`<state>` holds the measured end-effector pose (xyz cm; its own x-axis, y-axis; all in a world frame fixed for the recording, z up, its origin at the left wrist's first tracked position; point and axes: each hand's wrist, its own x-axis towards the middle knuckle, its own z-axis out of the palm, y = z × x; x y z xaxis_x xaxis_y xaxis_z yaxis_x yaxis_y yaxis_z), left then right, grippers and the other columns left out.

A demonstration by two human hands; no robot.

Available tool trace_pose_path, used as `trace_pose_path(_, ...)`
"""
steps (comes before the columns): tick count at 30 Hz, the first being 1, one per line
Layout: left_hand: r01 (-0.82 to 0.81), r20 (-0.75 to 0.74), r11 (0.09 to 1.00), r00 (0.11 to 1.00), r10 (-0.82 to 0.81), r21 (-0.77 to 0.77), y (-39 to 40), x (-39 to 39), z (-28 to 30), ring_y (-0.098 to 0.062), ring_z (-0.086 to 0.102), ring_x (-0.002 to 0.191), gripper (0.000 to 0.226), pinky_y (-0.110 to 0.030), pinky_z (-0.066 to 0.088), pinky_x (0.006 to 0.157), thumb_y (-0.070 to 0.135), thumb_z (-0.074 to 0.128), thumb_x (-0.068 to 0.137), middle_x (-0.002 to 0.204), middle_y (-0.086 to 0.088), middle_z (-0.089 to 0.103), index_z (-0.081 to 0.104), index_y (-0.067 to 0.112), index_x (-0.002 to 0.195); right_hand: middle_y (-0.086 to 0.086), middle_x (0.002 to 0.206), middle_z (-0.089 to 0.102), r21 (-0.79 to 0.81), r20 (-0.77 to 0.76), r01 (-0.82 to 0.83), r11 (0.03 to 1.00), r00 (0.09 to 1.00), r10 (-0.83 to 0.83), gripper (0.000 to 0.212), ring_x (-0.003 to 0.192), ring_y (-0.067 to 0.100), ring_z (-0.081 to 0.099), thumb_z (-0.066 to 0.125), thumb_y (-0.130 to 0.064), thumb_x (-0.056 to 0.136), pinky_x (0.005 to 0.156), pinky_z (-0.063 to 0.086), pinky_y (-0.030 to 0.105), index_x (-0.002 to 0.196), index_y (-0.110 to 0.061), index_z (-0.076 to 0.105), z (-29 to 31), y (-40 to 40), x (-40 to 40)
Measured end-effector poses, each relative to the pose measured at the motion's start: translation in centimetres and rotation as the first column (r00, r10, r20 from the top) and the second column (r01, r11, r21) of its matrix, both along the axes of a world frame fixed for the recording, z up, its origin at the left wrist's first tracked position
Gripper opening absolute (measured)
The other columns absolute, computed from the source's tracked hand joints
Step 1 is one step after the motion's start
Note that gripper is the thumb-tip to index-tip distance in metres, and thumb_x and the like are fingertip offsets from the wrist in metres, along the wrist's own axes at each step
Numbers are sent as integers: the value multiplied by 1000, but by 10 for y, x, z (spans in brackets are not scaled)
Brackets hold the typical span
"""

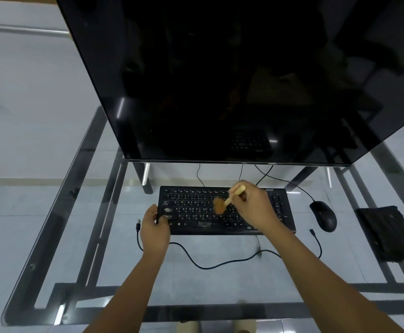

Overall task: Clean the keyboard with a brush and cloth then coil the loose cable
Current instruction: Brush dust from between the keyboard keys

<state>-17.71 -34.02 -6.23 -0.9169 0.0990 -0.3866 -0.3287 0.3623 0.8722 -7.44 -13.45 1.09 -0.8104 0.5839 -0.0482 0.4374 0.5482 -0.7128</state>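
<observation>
A black keyboard [196, 198] lies on the glass desk below the monitor, with pale dusty smears near its space bar. My right hand [253, 203] grips the light wooden handle of a small brush [222, 204]; its brown bristles sit on the middle keys. My left hand [154, 227] holds the keyboard's left edge, fingers curled around it. A loose black cable [210, 266] with a USB plug at each end snakes along the desk in front of the keyboard. A dark folded cloth [388, 234] lies at the far right.
A large dark monitor [220, 80] on two legs overhangs the back of the glass desk [100, 280]. A black mouse [323, 216] sits right of the keyboard, its wire running behind. The desk's front edge is close to me.
</observation>
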Motion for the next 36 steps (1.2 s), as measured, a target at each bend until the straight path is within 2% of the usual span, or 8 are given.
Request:
trace_pose_path(9, -53, 1, 997, 999, 53, 47, 0, 1, -1, -28, 50, 123, 42, -41, 40, 104, 7, 49, 94, 136, -7, 52, 45, 13, 135, -3, 71, 66, 1, -37, 86, 996, 996, -86, 6, 62, 9, 63, 59, -13, 90, 56, 53, 22, 86, -16, 63, 2, 12, 16)
trace_pose_path(12, -47, -66, 999, 997, 48, 14, 3, 3, 4, -24, 49, 124, 43, -36, 40, 101, 6, 49, 94, 137, -6, 51, 45, 12, 136, 4, 73, 68, -58, 56, -35, 998, 998, 38, 7, 63, 16, 66, 60, -12, 89, 57, 55, 30, 85, -17, 64, 1, 14, 19)
trace_pose_path(15, -8, -158, 1000, 987, 12, 23, 10, 7, 14, -16, 55, 108, 40, -29, 43, 91, 4, 47, 93, 127, -1, 56, 48, 13, 133, -5, 69, 65, 33, -43, 80, 996, 996, -79, 6, 57, 3, 60, 59, -12, 90, 52, 48, 16, 86, -15, 63, 1, 15, 21)
trace_pose_path(20, 114, -229, 993, 968, -105, 23, 19, 5, 17, 8, 52, 87, 44, -3, 36, 74, 3, 46, 94, 125, 5, 51, 45, 14, 136, -7, 63, 62, -25, 81, -82, 996, 993, 84, 8, 51, 1, 56, 59, -10, 89, 49, 44, 18, 85, -14, 64, 5, 18, 20)
trace_pose_path(22, 166, -260, 986, 951, -167, -25, 20, 6, 18, 2, 55, 88, 45, -7, 42, 76, 4, 46, 94, 124, 2, 52, 44, 13, 137, -5, 68, 65, 69, -28, 18, 997, 999, -16, 9, 59, 1, 62, 57, -9, 90, 55, 50, 19, 84, -14, 62, 3, 21, 17)
trace_pose_path(25, 314, -356, 939, 869, -343, -138, 27, 12, 16, -20, 51, 119, 46, -37, 43, 103, 5, 48, 92, 134, -7, 52, 45, 12, 137, -1, 79, 68, -22, -117, 111, 994, 987, -112, 10, 72, 16, 66, 60, -9, 89, 65, 55, 27, 84, -17, 63, 3, 23, 8)
trace_pose_path(31, 565, -363, 660, 555, -748, -495, 42, 30, 0, -22, 33, 138, 50, -29, 22, 114, 14, 51, 91, 147, -8, 41, 43, 8, 140, -2, 78, 69, -55, -144, 189, 981, 970, -195, 7, 71, 8, 66, 60, -12, 91, 67, 55, 18, 87, -16, 63, -3, 10, -16)
trace_pose_path(36, 494, -377, 604, 486, -788, -625, 46, 31, -4, -25, 38, 135, 48, -41, 28, 111, 16, 54, 88, 143, -9, 46, 48, 8, 135, -7, 73, 63, -109, -135, 120, 987, 982, -134, 7, 61, -8, 59, 57, -6, 92, 60, 49, 15, 89, -6, 64, -1, -4, -34)
